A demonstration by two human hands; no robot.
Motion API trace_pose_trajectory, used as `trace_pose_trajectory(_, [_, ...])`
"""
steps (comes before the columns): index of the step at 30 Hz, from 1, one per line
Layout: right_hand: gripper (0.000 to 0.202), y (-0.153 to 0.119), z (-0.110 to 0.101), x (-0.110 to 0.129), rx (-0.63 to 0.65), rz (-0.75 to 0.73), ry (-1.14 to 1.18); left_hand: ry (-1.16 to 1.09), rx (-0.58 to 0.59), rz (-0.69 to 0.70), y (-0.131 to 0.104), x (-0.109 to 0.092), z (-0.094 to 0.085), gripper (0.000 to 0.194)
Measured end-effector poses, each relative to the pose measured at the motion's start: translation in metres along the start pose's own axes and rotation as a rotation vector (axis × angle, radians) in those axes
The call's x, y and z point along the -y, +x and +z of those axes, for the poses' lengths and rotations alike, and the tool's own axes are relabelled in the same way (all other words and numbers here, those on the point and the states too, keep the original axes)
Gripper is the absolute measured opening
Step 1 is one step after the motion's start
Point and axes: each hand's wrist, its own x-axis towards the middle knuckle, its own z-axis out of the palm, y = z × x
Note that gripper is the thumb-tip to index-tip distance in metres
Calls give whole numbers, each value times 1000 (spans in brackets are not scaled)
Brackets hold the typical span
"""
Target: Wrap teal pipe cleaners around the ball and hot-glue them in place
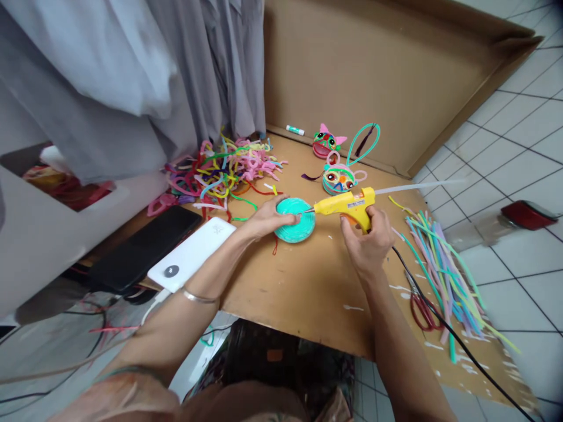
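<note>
A round turquoise disc of coiled fuzzy stem is held above the cardboard surface by my left hand, closed on its left edge with the thumb across its face. My right hand grips a yellow glue gun by its handle. The gun's nozzle points left and meets the disc near my left thumb; whether it touches is too small to tell. A clear glue stick sticks out of the gun's back. A red string loop hangs below the disc.
Two decorated faces stand behind the gun. Tangled coloured stems lie at the back left, near a white power bank and black phone. Red-handled scissors, straight pastel stems and a black cord lie right.
</note>
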Motion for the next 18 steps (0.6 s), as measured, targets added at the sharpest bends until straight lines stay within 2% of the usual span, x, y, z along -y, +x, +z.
trace_pose_trajectory(6, [24, -1, -1, -3, 34, -6, -11, -70, 3, -26, 0, 0, 2, 97])
trace_pose_trajectory(9, [24, -1, 0, -3, 6, 22, -18, -118, 22, -31, 0, 1, 1, 98])
trace_pose_trajectory(18, [27, -2, 2, -2, 60, 125, 6, -189, 66, -48, -3, -5, -2, 101])
